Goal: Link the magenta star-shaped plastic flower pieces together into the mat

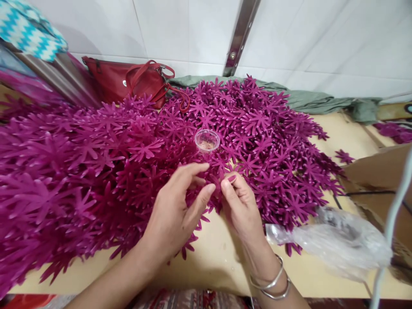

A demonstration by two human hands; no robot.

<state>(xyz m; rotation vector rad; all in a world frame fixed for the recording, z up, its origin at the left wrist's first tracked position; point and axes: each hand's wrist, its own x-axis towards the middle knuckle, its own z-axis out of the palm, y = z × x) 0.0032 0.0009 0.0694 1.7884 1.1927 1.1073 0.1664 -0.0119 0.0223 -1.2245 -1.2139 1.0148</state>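
A large heap of magenta flower pieces (257, 124) with finger-like petals spreads over the pale table. In front of the heap, my right hand (240, 201) pinches one magenta flower piece (219, 180) between thumb and fingers. Close by on its left is my left hand (178, 206), thumb and fingers apart, with nothing visible in its grip. Just beyond both hands, a small clear plastic cup (207, 140) stands among the flowers; its pale contents are too small to make out.
Against the tiled wall lie a red handbag (112, 81) and a green cloth (322, 101). A crumpled clear plastic bag (341, 242) rests at the right, near a cardboard box (380, 180) and a pale cable (397, 206). A patterned blue-white cloth (32, 30) hangs at the upper left.
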